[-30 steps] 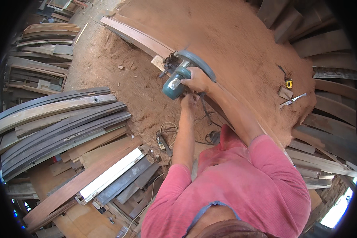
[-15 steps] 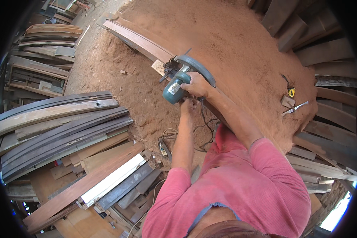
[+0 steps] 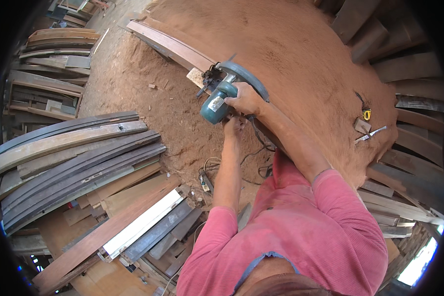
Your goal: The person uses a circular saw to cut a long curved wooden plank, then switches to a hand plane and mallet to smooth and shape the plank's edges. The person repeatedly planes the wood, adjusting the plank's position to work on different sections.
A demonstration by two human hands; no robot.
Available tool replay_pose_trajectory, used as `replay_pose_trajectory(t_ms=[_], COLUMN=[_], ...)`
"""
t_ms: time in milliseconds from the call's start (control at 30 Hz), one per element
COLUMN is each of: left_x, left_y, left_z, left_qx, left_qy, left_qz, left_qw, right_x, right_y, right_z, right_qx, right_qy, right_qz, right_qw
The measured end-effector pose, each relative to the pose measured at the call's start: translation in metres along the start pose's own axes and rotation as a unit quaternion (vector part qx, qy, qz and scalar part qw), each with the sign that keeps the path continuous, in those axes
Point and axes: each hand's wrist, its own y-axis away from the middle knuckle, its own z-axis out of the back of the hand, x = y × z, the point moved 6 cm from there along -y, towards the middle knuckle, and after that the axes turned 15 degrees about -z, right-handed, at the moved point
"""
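Note:
A teal circular saw [image 3: 215,108] with a round blade guard rests on a long reddish plank [image 3: 177,47] that runs away toward the upper left. My right hand [image 3: 246,100] is wrapped round the saw's rear handle. Just below the motor, my left hand [image 3: 235,126] is closed with its fingers curled; the saw partly hides what they hold. A small pale wood block [image 3: 195,78] shows at the plank's left side by the saw's base. From the saw a dark cord [image 3: 256,132] trails down past my legs.
Reddish sawdust [image 3: 301,69] covers the ground. Boards are piled at the left [image 3: 74,148] and along the right [image 3: 414,130]. A yellow tape measure [image 3: 366,114], a small wood block [image 3: 362,125] and a pale strip [image 3: 371,134] lie at the right. A power strip [image 3: 204,181] lies near my left forearm.
The saw and both my hands have shifted slightly forward along the plank, away from me. My grip on the saw's handle looks the same.

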Motion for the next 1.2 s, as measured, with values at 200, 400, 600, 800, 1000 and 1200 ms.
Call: replay_pose_trajectory(t_ms=[200, 400, 600, 800, 1000, 1200], left_x=[-0.015, -0.031, -0.066, -0.095, -0.113, -0.124], left_y=[-0.015, -0.050, -0.065, -0.096, -0.116, -0.140], left_z=[-0.009, 0.013, 0.001, 0.000, 0.011, 0.020], left_qx=[-0.011, -0.010, 0.002, -0.049, -0.056, -0.026], left_qy=[-0.029, -0.018, -0.005, -0.005, -0.017, 0.000], left_qz=[-0.002, -0.019, -0.008, -0.015, -0.018, -0.031], left_qw=[1.000, 1.000, 1.000, 0.999, 0.998, 0.999], right_x=[0.013, 0.043, 0.064, 0.082, 0.101, 0.118], right_y=[-0.025, -0.042, -0.071, -0.102, -0.119, -0.137], right_z=[0.000, -0.014, -0.021, -0.039, -0.052, -0.059], right_qx=[-0.032, -0.011, -0.041, -0.030, -0.029, -0.030], right_qy=[0.012, 0.038, 0.066, 0.041, 0.032, 0.032], right_qz=[0.086, 0.045, 0.032, 0.025, 0.025, 0.030], right_qw=[0.996, 0.998, 0.996, 0.998, 0.999, 0.999])
